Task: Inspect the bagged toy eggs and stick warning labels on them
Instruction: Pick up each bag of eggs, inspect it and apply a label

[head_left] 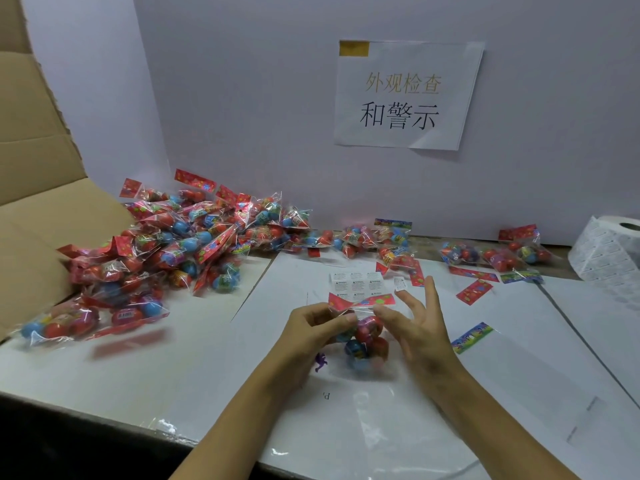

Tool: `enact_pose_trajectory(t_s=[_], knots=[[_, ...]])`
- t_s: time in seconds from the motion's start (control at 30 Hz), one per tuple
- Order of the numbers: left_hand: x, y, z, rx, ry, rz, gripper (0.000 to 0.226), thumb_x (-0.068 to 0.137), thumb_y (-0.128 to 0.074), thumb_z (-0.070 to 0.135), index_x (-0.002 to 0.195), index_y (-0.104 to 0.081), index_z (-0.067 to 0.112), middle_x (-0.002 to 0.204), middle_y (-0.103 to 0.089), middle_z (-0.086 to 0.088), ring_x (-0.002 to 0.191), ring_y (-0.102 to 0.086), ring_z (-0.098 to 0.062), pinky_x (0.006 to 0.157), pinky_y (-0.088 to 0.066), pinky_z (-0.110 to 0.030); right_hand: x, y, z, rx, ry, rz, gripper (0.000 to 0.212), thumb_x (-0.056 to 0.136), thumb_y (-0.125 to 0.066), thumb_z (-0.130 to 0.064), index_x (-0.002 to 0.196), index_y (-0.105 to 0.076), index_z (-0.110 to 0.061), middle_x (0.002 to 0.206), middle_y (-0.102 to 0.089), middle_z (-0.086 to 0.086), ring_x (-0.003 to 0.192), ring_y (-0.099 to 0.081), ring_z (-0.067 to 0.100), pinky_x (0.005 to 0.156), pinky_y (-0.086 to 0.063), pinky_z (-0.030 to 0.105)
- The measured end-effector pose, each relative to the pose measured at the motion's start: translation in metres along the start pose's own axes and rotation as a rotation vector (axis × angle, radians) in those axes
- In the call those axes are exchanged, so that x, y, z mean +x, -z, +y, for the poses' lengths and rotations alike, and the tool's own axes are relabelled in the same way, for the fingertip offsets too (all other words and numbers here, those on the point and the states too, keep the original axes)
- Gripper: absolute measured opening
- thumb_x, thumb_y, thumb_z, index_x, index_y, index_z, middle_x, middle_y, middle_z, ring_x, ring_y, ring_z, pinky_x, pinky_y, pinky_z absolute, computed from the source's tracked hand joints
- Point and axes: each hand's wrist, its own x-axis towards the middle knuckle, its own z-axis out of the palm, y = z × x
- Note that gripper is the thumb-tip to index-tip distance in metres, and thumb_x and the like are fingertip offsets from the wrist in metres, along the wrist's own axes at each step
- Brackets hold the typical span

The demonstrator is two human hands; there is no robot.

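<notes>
Left hand gripping bag of toy eggs above worktop, right hand pinching bag's header, fingers spread, label sheet just behind bag

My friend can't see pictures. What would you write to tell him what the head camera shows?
Two hands hold a clear bag of toy eggs over a white table: the left hand pinches its top and the right hand has a small label stuck on one fingertip. A sheet of warning labels lies just behind, and a big pile of bagged eggs sits left.
</notes>
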Motion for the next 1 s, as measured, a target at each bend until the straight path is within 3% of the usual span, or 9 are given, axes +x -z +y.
enact_pose_trajectory(t_s=[0.07,0.13,0.23,0.4,0.5,0.63,0.73,0.9,1.0], knots=[[-0.001,0.0,0.0,0.0,-0.012,-0.041,0.032,0.086,-0.082,0.037,0.112,-0.08,0.018,0.124,-0.074,-0.004,0.115,-0.071,-0.026,0.093,-0.058,-0.031,-0.001,-0.001,-0.001,-0.026,0.014,-0.019,0.124,0.062,-0.09,-0.043,0.149,-0.004,-0.059,0.157,-0.038,0.0,0.112,-0.062,0.014,0.074,-0.059,0.02],[-0.003,-0.001,0.001,0.004,-0.013,-0.07,0.035,0.088,-0.081,0.035,0.118,-0.078,0.017,0.127,-0.073,-0.005,0.118,-0.069,-0.026,0.096,-0.058,-0.034,-0.001,0.0,-0.001,-0.021,0.018,-0.025,0.123,0.062,-0.088,-0.038,0.149,-0.004,-0.059,0.154,-0.042,0.001,0.11,-0.066,0.013,0.069,-0.059,0.019],[-0.005,-0.002,0.002,0.057,-0.002,-0.055,0.035,0.087,-0.08,0.038,0.115,-0.079,0.017,0.12,-0.076,-0.006,0.114,-0.072,-0.024,0.093,-0.059,-0.032,-0.003,-0.001,-0.005,-0.041,0.027,-0.02,0.124,0.06,-0.086,-0.042,0.149,-0.001,-0.059,0.157,-0.04,0.001,0.121,-0.063,0.022,0.078,-0.06,0.024],[-0.004,-0.001,0.004,0.071,0.003,-0.021,0.028,0.088,-0.079,0.036,0.111,-0.08,0.021,0.114,-0.077,-0.006,0.111,-0.072,-0.025,0.098,-0.058,-0.038,-0.004,-0.001,-0.005,-0.094,0.021,-0.039,0.126,0.064,-0.086,-0.04,0.152,0.003,-0.055,0.161,-0.035,0.001,0.133,-0.054,0.031,0.095,-0.05,0.035],[-0.003,0.0,0.002,0.074,-0.003,-0.002,0.029,0.085,-0.078,0.033,0.105,-0.081,0.012,0.11,-0.077,-0.013,0.109,-0.072,-0.03,0.102,-0.056,-0.051,-0.004,-0.002,-0.005,-0.116,0.037,-0.024,0.124,0.066,-0.085,-0.037,0.152,0.003,-0.054,0.161,-0.036,0.0,0.136,-0.051,0.033,0.099,-0.048,0.039],[-0.004,-0.001,0.001,0.017,0.006,-0.003,0.031,0.084,-0.082,0.028,0.106,-0.08,0.006,0.111,-0.077,-0.017,0.109,-0.072,-0.033,0.099,-0.057,-0.049,-0.005,-0.004,-0.006,-0.168,0.076,0.007,0.124,0.064,-0.083,-0.041,0.149,0.005,-0.058,0.161,-0.036,-0.001,0.134,-0.053,0.034,0.096,-0.048,0.036],[-0.003,-0.003,0.002,0.016,0.005,0.038,0.032,0.081,-0.081,0.029,0.102,-0.081,0.005,0.107,-0.077,-0.017,0.105,-0.074,-0.033,0.097,-0.059,-0.051,-0.006,-0.007,-0.006,-0.179,0.095,0.02,0.125,0.063,-0.082,-0.042,0.148,0.008,-0.059,0.162,-0.035,-0.001,0.126,-0.059,0.026,0.094,-0.047,0.032],[-0.002,-0.004,0.002,0.002,0.029,0.057,0.029,0.086,-0.077,0.024,0.104,-0.079,0.001,0.107,-0.077,-0.019,0.105,-0.074,-0.034,0.098,-0.057,-0.057,-0.008,-0.011,-0.008,-0.197,0.096,0.042,0.121,0.063,-0.078,-0.044,0.141,0.011,-0.063,0.164,-0.029,-0.003,0.091,-0.064,-0.004,0.077,-0.047,0.011],[-0.005,-0.007,0.004,0.057,0.018,0.062,0.035,0.083,-0.079,0.035,0.105,-0.079,0.008,0.106,-0.078,-0.013,0.104,-0.075,-0.027,0.095,-0.06,-0.048,-0.01,-0.012,-0.01,-0.208,0.106,0.082,0.12,0.062,-0.077,-0.047,0.143,0.011,-0.061,0.164,-0.029,-0.004,0.111,-0.065,0.01,0.095,-0.046,0.028]])
